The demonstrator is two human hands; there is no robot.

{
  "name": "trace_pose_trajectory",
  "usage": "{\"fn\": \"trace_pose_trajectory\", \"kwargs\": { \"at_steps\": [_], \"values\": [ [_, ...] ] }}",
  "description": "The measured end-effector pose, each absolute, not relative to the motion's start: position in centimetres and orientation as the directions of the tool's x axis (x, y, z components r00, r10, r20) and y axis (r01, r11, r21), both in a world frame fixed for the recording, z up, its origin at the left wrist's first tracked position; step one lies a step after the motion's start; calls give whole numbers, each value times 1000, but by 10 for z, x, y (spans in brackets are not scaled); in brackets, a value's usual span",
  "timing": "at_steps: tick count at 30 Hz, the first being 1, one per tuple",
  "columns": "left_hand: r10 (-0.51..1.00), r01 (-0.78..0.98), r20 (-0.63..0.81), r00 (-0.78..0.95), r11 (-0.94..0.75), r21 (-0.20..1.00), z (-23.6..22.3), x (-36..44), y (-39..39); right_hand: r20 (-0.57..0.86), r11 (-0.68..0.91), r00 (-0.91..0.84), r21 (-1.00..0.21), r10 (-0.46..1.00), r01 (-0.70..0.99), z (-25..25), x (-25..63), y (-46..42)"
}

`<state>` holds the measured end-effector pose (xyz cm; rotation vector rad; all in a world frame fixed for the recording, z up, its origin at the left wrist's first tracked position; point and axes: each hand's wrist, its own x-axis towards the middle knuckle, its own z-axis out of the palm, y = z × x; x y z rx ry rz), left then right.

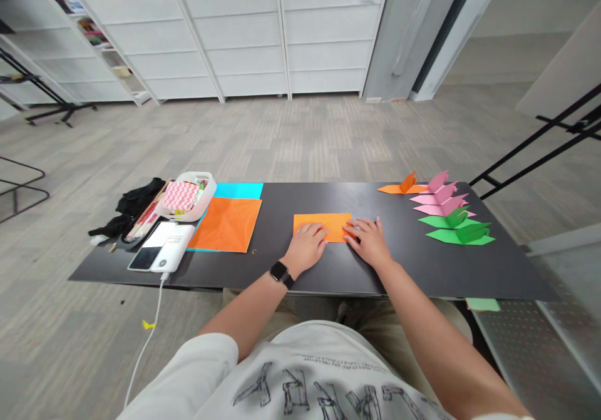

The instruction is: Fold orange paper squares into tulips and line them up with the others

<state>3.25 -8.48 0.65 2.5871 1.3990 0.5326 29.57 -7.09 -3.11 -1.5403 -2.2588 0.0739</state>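
White shirt, near side of bench
Left hand and right hand, loosely spread, rest on orange paper.

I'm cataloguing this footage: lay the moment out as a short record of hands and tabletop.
Left hand: palm down on orange paper
Right hand: at that paper's right edge
Left wrist: dark watch
Table: dark
Right side: orange folded figure, three pink figures, two green figures
Left side: orange sheet over blue sheet, white tub, white cabled device
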Motion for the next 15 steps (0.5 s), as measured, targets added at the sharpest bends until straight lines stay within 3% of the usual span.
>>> {"fn": "trace_pose_trajectory", "kwargs": {
  "at_steps": [9,15],
  "values": [
    [854,827,238,462,-512,232,-6,32,-78,307,407,-320,-284,896,868,-31,301,-73],
    [859,803,237,454,-510,309,-7,31,-79,348,332,-220,-304,911,893,-30,316,-73]
  ]
}}
